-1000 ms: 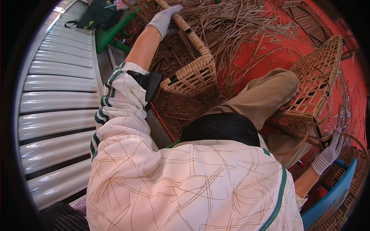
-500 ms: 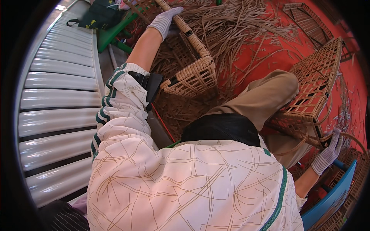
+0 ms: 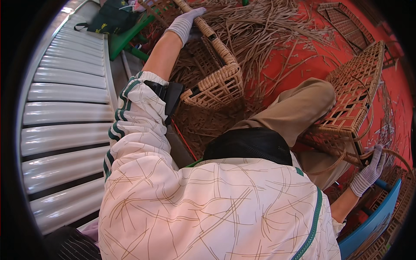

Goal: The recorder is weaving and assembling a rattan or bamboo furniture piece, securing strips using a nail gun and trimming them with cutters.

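My gloved left hand [image 3: 184, 24] gripped the wicker basket [image 3: 214, 73] rim while my right hand [image 3: 370, 169] clasped a rattan strand [image 3: 390, 152].

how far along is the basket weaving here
Done: the basket beside the left hand has woven walls and a bound rim. In hand: the right hand grips a loose cane strand at the open-lattice panel across the knee. Left: that panel's edge looks unfinished, and many loose strips lie unused on the red floor.

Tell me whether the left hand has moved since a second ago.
No. The left hand stays on the basket rim, same spot against the green frame.
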Demonstrator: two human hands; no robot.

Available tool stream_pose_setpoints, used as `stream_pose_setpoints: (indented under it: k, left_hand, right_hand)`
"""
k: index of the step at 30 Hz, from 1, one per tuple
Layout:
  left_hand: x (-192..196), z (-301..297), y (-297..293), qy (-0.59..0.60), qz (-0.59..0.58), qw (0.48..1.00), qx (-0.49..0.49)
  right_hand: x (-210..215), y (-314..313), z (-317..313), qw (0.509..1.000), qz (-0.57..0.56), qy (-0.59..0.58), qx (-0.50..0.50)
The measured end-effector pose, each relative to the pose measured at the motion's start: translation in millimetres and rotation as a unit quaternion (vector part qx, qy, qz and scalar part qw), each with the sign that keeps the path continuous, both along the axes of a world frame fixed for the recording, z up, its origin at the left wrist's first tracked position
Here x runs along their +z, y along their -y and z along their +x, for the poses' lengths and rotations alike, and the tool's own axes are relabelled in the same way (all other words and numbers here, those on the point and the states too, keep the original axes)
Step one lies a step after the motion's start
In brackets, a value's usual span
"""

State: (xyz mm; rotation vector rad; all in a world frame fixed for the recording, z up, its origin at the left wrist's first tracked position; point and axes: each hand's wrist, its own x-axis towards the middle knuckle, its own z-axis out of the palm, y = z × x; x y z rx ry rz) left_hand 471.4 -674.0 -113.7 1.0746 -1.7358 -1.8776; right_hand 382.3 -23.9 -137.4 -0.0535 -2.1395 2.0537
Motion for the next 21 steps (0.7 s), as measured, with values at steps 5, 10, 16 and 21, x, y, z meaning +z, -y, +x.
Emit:
stream_pose_setpoints:
  k: [5, 10, 16, 21]
  left_hand:
    - [-0.9, -0.1, 1.8, -0.012, 0.009, 1.0, -0.01]
    - [-0.9, -0.7, 5.3, -0.005, 0.011, 1.0, -0.012]
    - [-2.4, -1.5, 5.4, -0.007, 0.008, 1.0, -0.019]
    - [-2.9, -3.0, 6.6, 0.004, 0.017, 1.0, -0.015]
  right_hand:
    - [1.0, -0.1, 0.4, 1.0, 0.001, -0.001, 0.011]
    - [2.0, 1.6, 0.1, 1.0, -0.002, -0.002, 0.015]
    - [1.5, 1.9, -0.4, 1.0, -0.005, 0.0, 0.003]
    - [0.6, -0.2, -0.6, 1.0, -0.003, -0.003, 0.014]
